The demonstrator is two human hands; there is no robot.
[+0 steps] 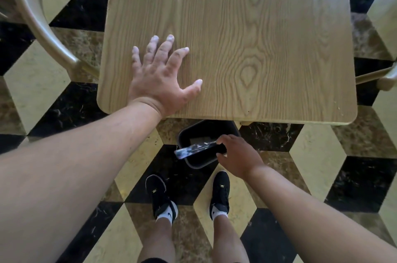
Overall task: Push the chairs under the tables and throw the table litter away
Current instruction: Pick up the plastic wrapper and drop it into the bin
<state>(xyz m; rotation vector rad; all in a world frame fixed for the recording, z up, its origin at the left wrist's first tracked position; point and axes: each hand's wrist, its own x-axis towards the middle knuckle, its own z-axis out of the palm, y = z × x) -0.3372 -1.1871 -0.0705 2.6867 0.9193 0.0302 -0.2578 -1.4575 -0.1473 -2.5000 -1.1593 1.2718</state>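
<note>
While the left hand (160, 82) lies splayed flat on the wood-grain bench (247, 37), the right hand (237, 155) pinches a crinkled wrapper (193, 148) over a black bin (199, 162) at six o'clock.

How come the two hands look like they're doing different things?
The left hand lies flat and spread open on the wooden table; the right hand is curled, holding a wrapper.
The left hand is up at tabletop level; the right hand is down low over the black bin on the floor.
Both are bare.
</note>
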